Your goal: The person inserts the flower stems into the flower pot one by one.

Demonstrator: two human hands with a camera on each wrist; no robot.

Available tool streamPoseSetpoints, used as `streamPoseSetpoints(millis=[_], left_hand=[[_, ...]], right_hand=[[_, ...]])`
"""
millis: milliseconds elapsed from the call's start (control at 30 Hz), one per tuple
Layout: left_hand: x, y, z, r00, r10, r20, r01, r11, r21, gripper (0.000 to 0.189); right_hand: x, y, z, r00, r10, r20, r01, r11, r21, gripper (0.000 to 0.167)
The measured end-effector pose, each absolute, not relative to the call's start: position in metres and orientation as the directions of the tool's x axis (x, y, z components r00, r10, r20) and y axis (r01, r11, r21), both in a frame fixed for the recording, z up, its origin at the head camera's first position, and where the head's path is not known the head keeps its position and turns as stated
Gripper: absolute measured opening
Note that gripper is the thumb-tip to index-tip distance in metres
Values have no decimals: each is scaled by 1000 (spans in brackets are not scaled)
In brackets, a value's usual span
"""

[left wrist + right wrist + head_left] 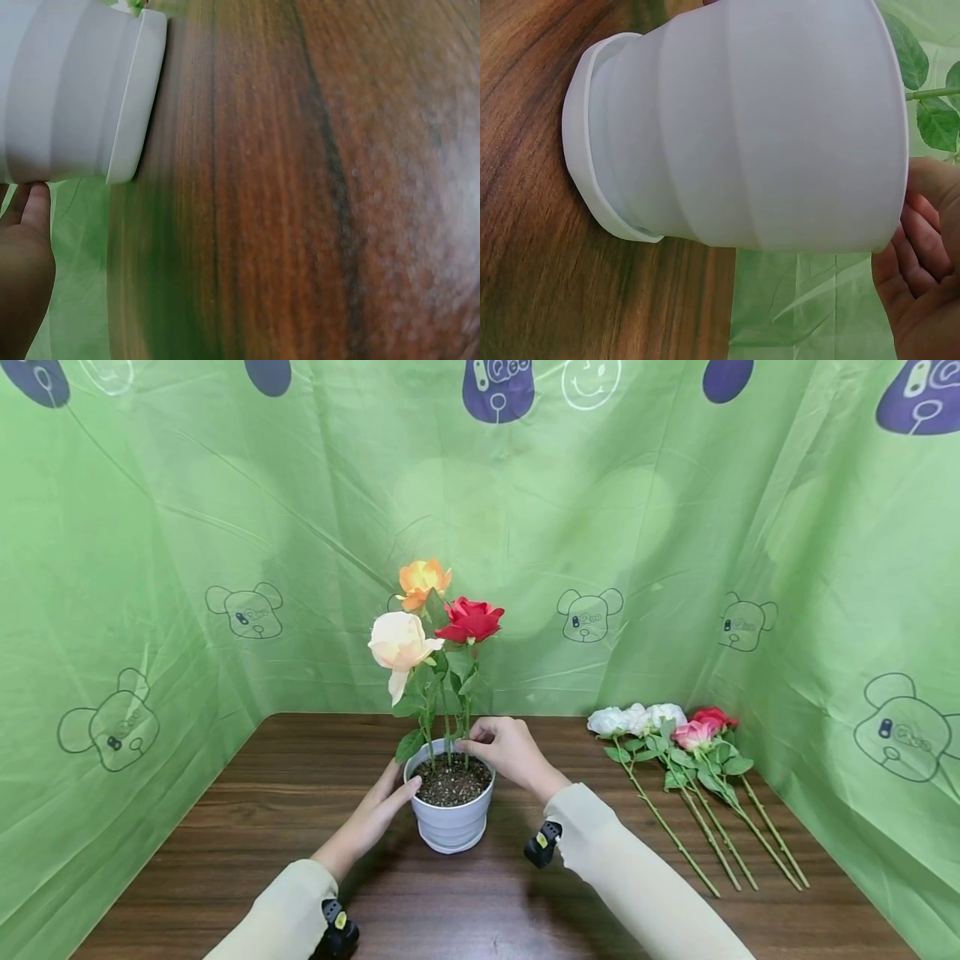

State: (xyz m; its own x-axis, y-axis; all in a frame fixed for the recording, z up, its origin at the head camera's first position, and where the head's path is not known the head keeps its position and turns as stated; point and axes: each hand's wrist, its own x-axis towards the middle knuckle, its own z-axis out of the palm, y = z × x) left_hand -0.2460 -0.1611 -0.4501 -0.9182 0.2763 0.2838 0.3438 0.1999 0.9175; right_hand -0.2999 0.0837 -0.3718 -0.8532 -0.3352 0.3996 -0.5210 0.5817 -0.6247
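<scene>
White pot (452, 820), upright near the middle of the counter (300, 793), base seated in a matching saucer (581, 142). Inside, dark, crumbly soil (456, 789) up to just below the rim. Upright in that soil, three roses: orange (424, 581) at the back, cream (397, 642) at front left, red rose (470, 621) at the right, with green leaves (408, 745) crowded between and one low over the left part of the rim.

Right hand (513, 752) at the right part of the rim, thumb and forefinger pinching the lower stem (467, 702) of the red rose, remaining fingers curled in against the outside of the pot. Left hand (367, 820) against the pot's left side, fingers fairly straight and touching the wall, thumb apart from them at the front of the rim; fingertips partly hidden in the head view.

On both arms, pale sleeves (630, 852) and a small black camera (543, 845) at each wrist.

Well apart, on the right side of the counter, a loose row of cut flowers: three white roses (637, 718), one pink rose (695, 734), one more red bloom (715, 717), all lying flat. All around behind, green curtain (487, 485) with printed bear heads (592, 617).
</scene>
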Motion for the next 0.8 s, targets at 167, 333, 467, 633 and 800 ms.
streamPoseSetpoints(millis=[167,333,467,633,800], left_hand=[[-246,-161,-450,-929,265,260,318,208,925,66],[-247,-161,-451,-927,268,264,322,202,925,65],[-247,-161,-451,-925,270,268,326,202,923,65],[-246,-161,-451,-924,270,270,328,199,923,65],[-247,-161,-452,-916,280,288,347,192,918,63]], right_hand=[[-300,85,-371,-847,-348,403,-532,576,-621,13],[-300,86,-369,-848,-351,397,-530,583,-616,15],[-299,88,-366,-845,-362,394,-535,584,-611,21],[-298,97,-365,-845,-381,375,-534,579,-616,22],[-296,107,-363,-851,-389,352,-524,583,-621,20]])
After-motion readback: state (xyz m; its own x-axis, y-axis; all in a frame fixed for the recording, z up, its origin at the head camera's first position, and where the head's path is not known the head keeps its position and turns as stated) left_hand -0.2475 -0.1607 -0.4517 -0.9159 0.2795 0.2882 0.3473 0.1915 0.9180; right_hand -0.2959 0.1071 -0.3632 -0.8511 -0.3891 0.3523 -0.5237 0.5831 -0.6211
